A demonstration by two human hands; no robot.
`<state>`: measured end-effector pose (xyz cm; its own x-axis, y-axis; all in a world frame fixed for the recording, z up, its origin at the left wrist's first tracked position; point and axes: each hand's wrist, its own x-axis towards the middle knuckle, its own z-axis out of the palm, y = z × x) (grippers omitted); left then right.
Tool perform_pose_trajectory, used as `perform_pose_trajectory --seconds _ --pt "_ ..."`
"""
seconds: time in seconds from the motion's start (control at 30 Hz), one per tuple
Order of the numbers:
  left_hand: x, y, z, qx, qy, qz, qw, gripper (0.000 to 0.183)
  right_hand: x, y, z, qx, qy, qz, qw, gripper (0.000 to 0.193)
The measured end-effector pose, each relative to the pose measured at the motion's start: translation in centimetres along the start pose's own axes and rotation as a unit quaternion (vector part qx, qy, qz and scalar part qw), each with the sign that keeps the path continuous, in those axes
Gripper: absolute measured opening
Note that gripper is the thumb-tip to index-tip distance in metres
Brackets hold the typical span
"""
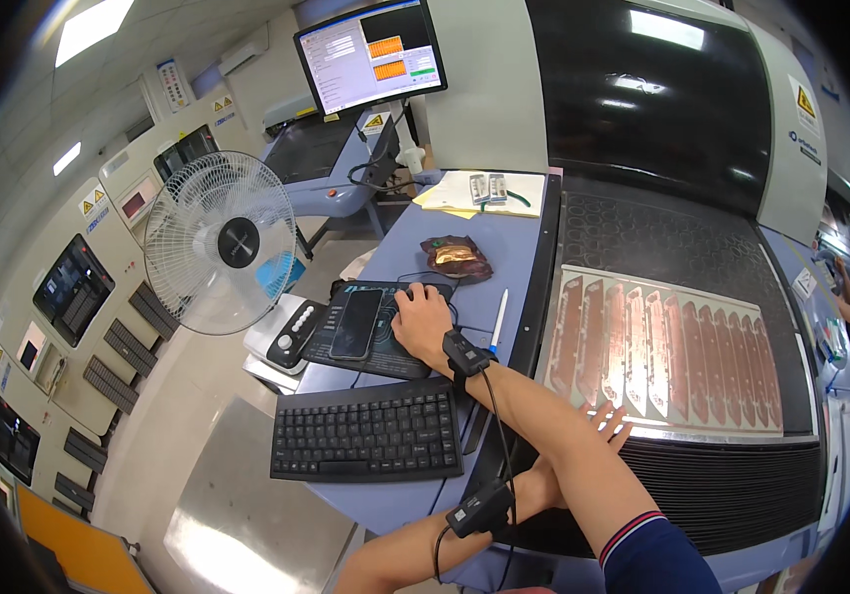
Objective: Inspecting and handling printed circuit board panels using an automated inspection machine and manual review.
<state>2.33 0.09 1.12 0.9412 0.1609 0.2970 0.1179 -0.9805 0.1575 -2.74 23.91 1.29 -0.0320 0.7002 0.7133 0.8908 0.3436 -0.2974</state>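
Bluish worktop (519,247), pretty crowded: black keyboard (365,431) near edge, dark mat (405,360) behind it with phone (356,323) on top. Right hand (423,317) is on the mat beside the phone, fingers bent; can't tell if it's grasping anything, palm hidden. Left hand (611,424) passes under right forearm, fingers spread, nothing gripped, at near edge of the copper-toned panel (702,366); contact unclear. Panel lies flat on the machine bed (643,223), in front of a dark window (652,99). Crumpled brown packet (456,257) and white pen (500,317) on worktop, papers (445,196) farther back. Room: lit monitor (370,54) above, caged fan (222,243) left, pale machines (98,223) along left wall, ceiling lights on.
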Motion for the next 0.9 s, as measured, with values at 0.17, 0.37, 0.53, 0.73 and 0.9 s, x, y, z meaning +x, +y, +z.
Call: perform_pose_trajectory --seconds 0.17,0.37,0.53,0.73,0.9 --pt "-0.8 -0.9 2.8 0.003 0.083 0.031 0.996 0.079 0.1 -0.1 0.2 0.008 0.018 -0.004 1.0 0.026" --pt "-0.5 -0.7 2.2 -0.021 0.1 0.03 0.994 0.08 0.0 0.1 0.3 0.007 0.022 -0.006 1.0 0.025" --pt "-0.9 -0.9 3.0 0.017 0.107 0.038 0.993 0.08 0.0 -0.2 0.1 0.006 0.007 -0.001 1.0 0.025" --pt "-0.6 -0.8 2.2 0.002 0.058 0.015 0.998 0.08 0.0 -0.1 0.1 0.006 0.007 0.003 1.0 0.025" --pt "-0.6 -0.7 2.1 0.011 0.05 0.016 0.999 0.08 0.0 -0.3 -0.3 0.003 0.006 0.004 1.0 0.026"
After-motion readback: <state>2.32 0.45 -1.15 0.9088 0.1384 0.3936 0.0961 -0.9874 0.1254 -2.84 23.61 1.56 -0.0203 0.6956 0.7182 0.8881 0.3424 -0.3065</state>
